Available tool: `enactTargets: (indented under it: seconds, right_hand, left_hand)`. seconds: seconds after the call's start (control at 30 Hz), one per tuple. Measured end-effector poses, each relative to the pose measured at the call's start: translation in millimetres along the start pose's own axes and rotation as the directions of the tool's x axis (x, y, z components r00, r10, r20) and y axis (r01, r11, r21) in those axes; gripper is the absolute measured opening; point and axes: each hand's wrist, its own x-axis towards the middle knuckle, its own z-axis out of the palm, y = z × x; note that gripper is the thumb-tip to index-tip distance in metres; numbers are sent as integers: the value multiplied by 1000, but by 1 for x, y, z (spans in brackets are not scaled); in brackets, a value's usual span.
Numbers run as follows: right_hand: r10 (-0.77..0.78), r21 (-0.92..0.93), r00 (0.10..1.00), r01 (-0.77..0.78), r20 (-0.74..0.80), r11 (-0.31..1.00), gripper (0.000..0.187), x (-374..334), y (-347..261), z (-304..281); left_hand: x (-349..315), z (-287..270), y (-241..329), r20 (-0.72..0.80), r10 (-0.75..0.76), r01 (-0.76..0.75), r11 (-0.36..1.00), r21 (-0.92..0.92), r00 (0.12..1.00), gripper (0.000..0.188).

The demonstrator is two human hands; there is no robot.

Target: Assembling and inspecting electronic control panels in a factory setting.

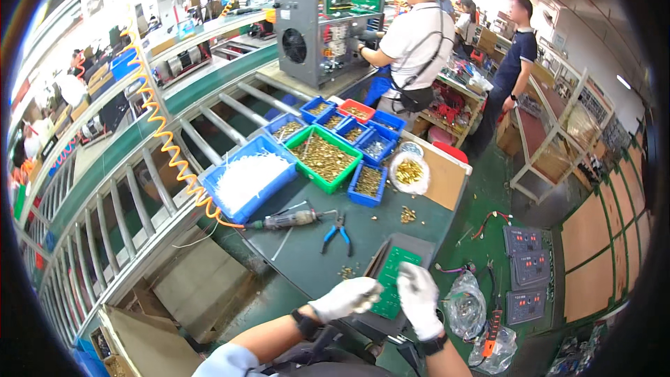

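Observation:
A long green circuit board (396, 279) lies on a dark flat piece (417, 245) at the near edge of the table. My left hand (349, 297), in a white glove, is at the board's left side with its fingers curled together. White-gloved too, my right hand (419, 300) is over the board's right edge, fingers bent and close together. Whatever either hand pinches is too small or hidden to make out. Beyond them lie blue-handled pliers (338, 235) and a power screwdriver (292, 218) with an orange coiled hose (178, 165).
Brass-coloured parts fill a green bin (340, 182). Small blue bins (369, 200), a red bin (370, 107) and a round tub (427, 175) stand around it. A blue tray (246, 208) holds white strips. Rollers (160, 181) run along the left. A co-worker (421, 40) stands by a grey machine (295, 51).

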Motion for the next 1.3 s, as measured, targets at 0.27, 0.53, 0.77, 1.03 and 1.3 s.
enactTargets:
  seconds: [0.27,0.53,0.77,1.03,1.3]
  right_hand:
    - [-262,-306,740,534,619,788,58,113,-36,266]
    - [-190,-457,582,768,791,450,59,150,-36,331]
    - [-207,407,546,-274,812,872,63,161,-81,224]
    - [114,939,986,-150,120,310,42,109,-108,29]
    - [204,949,960,128,-191,287,43,63,-74,-57]
  left_hand:
    - [-152,-160,72,-530,115,-237,957,-169,840,26]
    - [-234,-190,80,-695,107,-162,987,-14,712,24]
    - [-170,-149,108,-590,149,13,965,261,794,26]
    - [-52,-36,114,-219,182,-72,900,430,959,22]
    - [0,42,88,-20,169,-122,779,615,985,18]
